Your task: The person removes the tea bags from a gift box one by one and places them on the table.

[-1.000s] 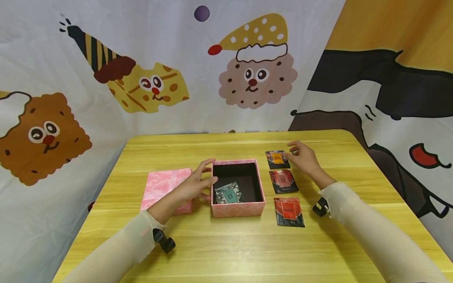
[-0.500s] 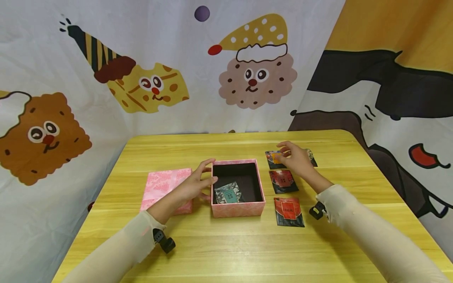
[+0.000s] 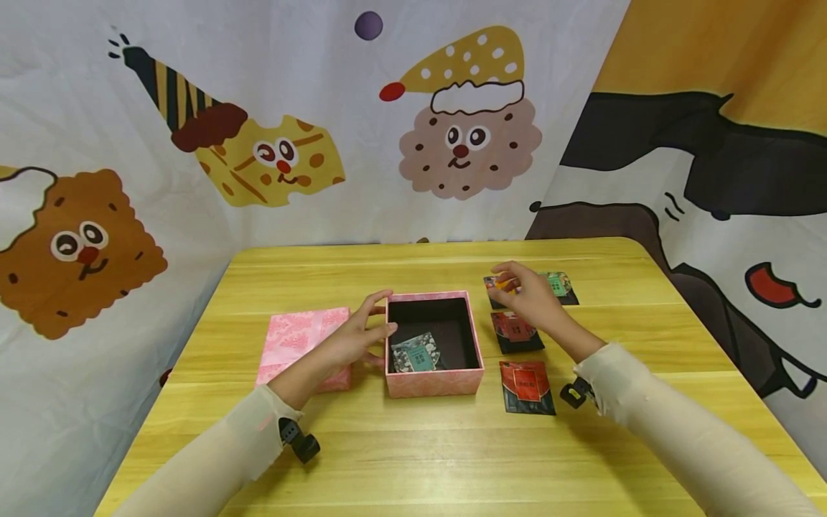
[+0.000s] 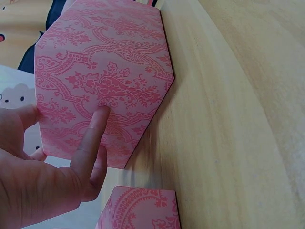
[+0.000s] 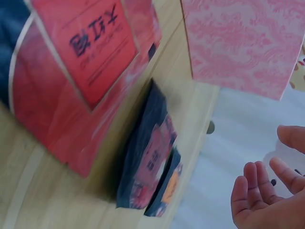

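The orange-labelled packet (image 5: 171, 183) lies flat on the table, right of the box at the far end of a column, partly hidden by the right hand (image 3: 528, 293), which hovers over it with fingers loosely bent and nothing between them. The pink patterned box (image 3: 434, 386) stands open, its black interior holding a teal-labelled packet (image 3: 420, 355) near the front left. The left hand (image 3: 351, 339) grips the box's left wall, thumb over the rim and fingers outside. Just beyond the right hand lies a green-labelled packet (image 3: 558, 285); nearer come a pink-labelled packet (image 3: 517, 332) and a red packet (image 3: 528, 386) (its red label bears dark characters). Left of the box sits the matching pink lid (image 3: 293, 337), all on a wood-grain table (image 3: 413, 452) before a cartoon-printed cloth (image 3: 284, 50)
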`<action>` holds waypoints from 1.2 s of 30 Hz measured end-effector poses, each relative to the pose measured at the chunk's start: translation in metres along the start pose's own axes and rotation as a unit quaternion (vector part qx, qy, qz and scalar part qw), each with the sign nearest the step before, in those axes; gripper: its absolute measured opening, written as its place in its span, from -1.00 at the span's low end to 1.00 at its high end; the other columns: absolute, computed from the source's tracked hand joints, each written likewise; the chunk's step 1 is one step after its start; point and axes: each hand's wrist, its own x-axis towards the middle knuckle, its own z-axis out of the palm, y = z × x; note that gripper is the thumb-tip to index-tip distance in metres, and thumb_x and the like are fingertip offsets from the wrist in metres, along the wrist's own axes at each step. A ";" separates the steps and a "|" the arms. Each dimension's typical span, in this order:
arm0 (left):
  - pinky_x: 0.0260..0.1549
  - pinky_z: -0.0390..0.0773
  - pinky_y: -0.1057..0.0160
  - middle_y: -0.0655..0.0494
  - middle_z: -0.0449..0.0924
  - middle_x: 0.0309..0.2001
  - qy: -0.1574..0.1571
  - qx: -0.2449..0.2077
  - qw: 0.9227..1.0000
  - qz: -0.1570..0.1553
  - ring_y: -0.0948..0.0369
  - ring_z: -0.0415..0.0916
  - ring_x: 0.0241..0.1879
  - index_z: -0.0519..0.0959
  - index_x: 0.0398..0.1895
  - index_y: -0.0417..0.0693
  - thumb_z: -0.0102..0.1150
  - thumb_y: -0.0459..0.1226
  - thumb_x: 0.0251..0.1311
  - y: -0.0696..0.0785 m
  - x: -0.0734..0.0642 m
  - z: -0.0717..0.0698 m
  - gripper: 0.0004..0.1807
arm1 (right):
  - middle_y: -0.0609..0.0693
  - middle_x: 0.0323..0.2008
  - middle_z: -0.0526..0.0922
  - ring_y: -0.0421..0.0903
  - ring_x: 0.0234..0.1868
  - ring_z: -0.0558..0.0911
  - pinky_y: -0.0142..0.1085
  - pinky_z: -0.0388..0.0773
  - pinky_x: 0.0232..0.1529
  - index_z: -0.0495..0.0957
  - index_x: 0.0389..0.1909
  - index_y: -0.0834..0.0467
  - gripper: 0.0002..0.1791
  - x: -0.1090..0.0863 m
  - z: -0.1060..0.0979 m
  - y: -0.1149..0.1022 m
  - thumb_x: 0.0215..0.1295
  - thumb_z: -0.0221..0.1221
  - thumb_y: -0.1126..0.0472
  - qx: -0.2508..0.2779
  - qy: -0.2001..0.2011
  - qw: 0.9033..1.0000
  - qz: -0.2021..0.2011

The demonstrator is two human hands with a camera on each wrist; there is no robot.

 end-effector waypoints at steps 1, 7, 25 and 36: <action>-0.15 0.72 -0.20 -0.25 -0.10 0.59 0.000 0.000 1.000 -0.001 -0.34 0.51 0.20 -0.03 0.64 0.35 0.17 -0.16 0.50 0.000 0.000 0.000 -0.20 | 0.24 0.14 0.61 0.15 0.04 0.64 -0.01 0.67 -0.15 0.48 0.31 0.11 -0.52 -0.001 0.000 -0.002 0.44 0.30 0.11 0.002 -0.001 1.000 -0.002; -0.15 0.74 -0.16 -0.23 -0.09 0.59 0.000 -0.002 1.000 -0.004 -0.32 0.53 0.15 -0.02 0.64 0.38 0.17 -0.17 0.51 -0.001 0.001 0.000 -0.20 | 0.16 0.04 0.65 0.08 -0.04 0.66 -0.08 0.68 -0.18 0.54 0.25 0.10 -0.54 -0.008 0.004 -0.019 0.41 0.34 0.08 0.011 -0.005 1.000 -0.026; -0.18 0.75 -0.14 -0.22 -0.11 0.59 -0.001 -0.011 1.000 0.003 -0.35 0.40 0.30 0.01 0.62 0.42 0.13 -0.19 0.53 0.000 -0.001 0.000 -0.25 | 0.15 -0.01 0.66 -0.03 -0.14 0.64 -0.16 0.62 -0.16 0.60 0.19 0.14 -0.59 -0.024 0.019 -0.066 0.36 0.37 0.18 0.021 -0.036 0.995 -0.095; -0.18 0.75 -0.13 -0.21 -0.08 0.58 0.000 -0.003 1.000 -0.002 -0.34 0.48 0.21 -0.03 0.65 0.36 0.18 -0.14 0.50 -0.001 0.000 0.000 -0.19 | 0.02 -0.03 0.67 -0.10 -0.13 0.63 -0.20 0.64 -0.12 0.62 0.15 0.08 -0.63 -0.029 0.042 -0.082 0.35 0.38 0.20 0.032 -0.076 0.991 -0.105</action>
